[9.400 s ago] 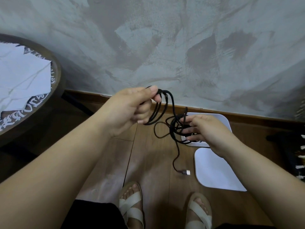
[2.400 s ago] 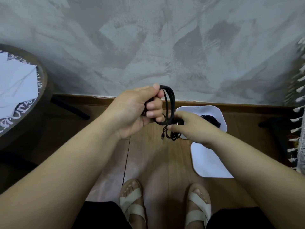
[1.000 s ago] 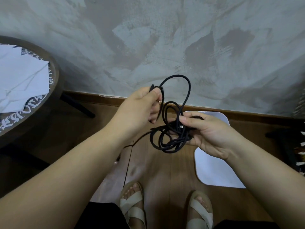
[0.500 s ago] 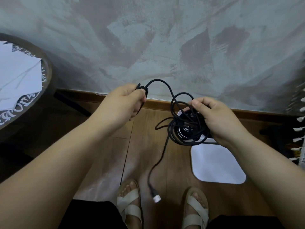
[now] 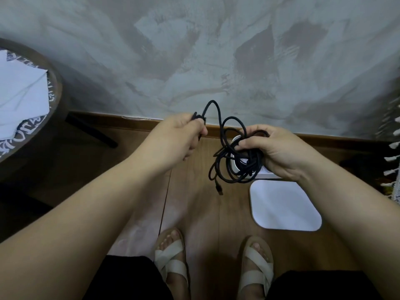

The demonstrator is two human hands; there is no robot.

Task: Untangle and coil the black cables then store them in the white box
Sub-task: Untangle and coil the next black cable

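Plug (image 5: 219, 189) higher; blk cable (image 5: 252, 164): loose tangle.

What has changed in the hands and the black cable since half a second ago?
The loose end of the black cable was drawn up: its plug, which dangled near the sandals, now hangs just below the bundle. Nothing was let go. The left hand still pinches the cable, the right hand still grips the tangled bundle above the white box, and the lid has not moved.
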